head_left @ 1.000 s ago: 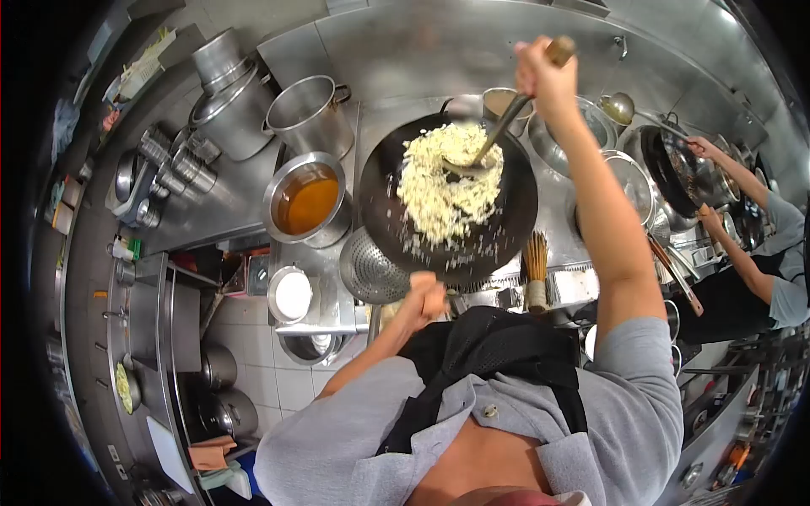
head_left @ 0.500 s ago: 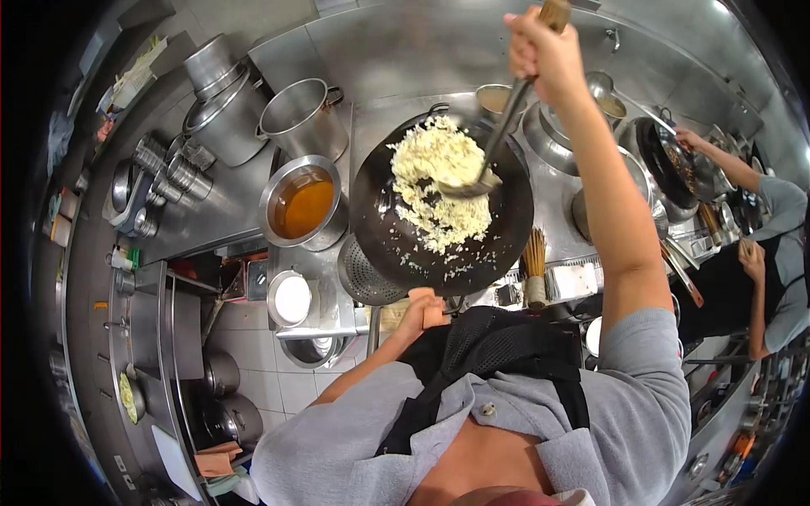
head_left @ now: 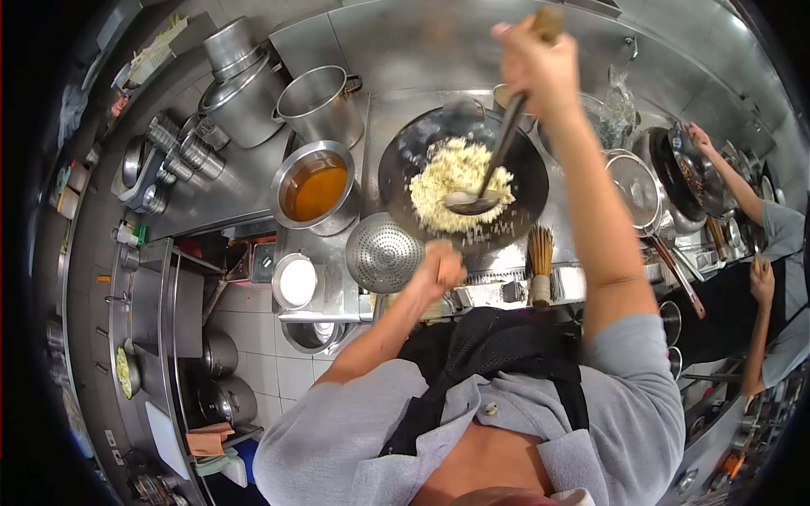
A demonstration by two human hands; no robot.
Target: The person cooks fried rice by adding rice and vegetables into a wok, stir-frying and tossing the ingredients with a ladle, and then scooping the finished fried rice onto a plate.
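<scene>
A dark wok (head_left: 527, 190) sits ahead of me, tilted or shifted away from my body. Pale yellow fried rice (head_left: 451, 173) is heaped in its middle, and loose grains scatter toward the near rim. My left hand (head_left: 439, 268), blurred, is closed at the wok's near edge; the handle inside it is hidden. High on the right, my right hand (head_left: 544, 72) is wrapped round the handle of a long ladle (head_left: 474, 202). The ladle's bowl rests on or just above the rice, with a little rice in it.
A perforated strainer (head_left: 384, 253) lies left of the wok, beside a pot of amber liquid (head_left: 319, 192) and a white-filled container (head_left: 295, 281). A bamboo brush (head_left: 540, 261) and a mesh strainer (head_left: 634, 190) are on the right. Farther right, a co-worker's hand (head_left: 700, 139) works at another wok.
The wok and my left hand have moved forward, away from my body. The rice has gathered into a tighter heap, and the ladle bowl has come nearer to me.
</scene>
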